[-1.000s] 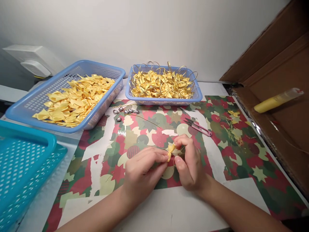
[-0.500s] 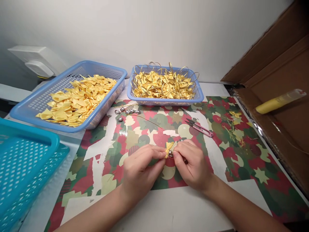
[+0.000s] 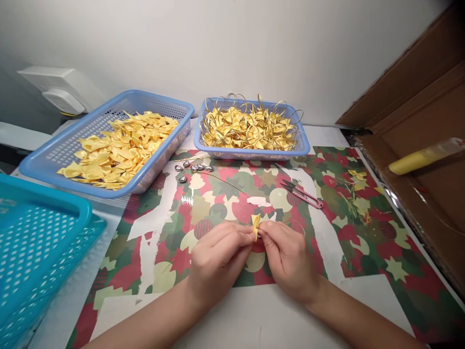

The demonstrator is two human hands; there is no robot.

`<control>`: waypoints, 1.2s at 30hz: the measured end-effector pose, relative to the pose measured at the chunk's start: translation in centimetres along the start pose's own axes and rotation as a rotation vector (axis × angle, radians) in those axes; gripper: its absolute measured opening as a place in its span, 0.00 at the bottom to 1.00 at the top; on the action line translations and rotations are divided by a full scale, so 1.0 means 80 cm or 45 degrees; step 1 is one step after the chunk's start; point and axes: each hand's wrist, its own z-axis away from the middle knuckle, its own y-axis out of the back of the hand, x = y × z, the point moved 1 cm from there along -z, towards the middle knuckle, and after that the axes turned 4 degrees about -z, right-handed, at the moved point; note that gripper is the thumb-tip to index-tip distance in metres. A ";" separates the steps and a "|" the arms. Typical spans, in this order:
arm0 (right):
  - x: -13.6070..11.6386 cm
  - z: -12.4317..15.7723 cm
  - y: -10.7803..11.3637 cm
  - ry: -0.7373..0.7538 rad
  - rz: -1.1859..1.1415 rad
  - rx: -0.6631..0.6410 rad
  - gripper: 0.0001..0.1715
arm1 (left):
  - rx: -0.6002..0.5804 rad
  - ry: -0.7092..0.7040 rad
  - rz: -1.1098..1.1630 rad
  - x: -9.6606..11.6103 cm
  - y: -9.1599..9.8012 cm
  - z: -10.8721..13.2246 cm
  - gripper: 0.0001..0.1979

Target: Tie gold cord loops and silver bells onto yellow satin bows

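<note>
Just above the patterned sheet, my left hand is closed in a pinch on a small yellow ribbon bow. Close against it, my right hand is closed too, thumb and forefinger meeting at the bow's right side. A thin gold cord curves out from behind the right hand and appears to be in its grip. Fingers hide most of where bow and cord meet. Several silver bells and a loose length of gold cord lie farther back.
A blue basket of yellow bows stands back left; another blue basket holds bows with gold cord loops. Pink thread snips lie right of centre. Yellow scraps are at right, by a cardboard box. A teal basket is at left.
The silver bell that showed between my fingertips is now mostly covered. My right fingers have come up against the bow, and the cord's curve now shows beyond the right hand.
</note>
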 end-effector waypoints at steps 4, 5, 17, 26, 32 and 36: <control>-0.002 0.000 0.000 -0.074 -0.089 0.016 0.12 | 0.009 -0.005 0.010 -0.001 0.001 0.000 0.10; -0.002 0.000 0.000 -0.103 -0.111 0.018 0.11 | 0.016 -0.007 0.008 -0.001 0.002 0.000 0.11; 0.004 0.005 -0.005 -0.259 -0.254 -0.051 0.10 | 0.068 0.055 -0.060 -0.006 0.007 -0.003 0.10; 0.026 -0.001 0.005 -0.637 -0.686 0.230 0.14 | 0.072 1.139 0.456 -0.030 0.025 -0.014 0.04; 0.011 -0.001 0.002 -0.646 -0.974 0.161 0.21 | -0.017 1.656 1.258 -0.020 0.011 -0.018 0.17; 0.000 0.001 0.000 -0.498 -0.964 0.232 0.11 | -0.080 1.720 1.455 -0.013 0.006 -0.013 0.17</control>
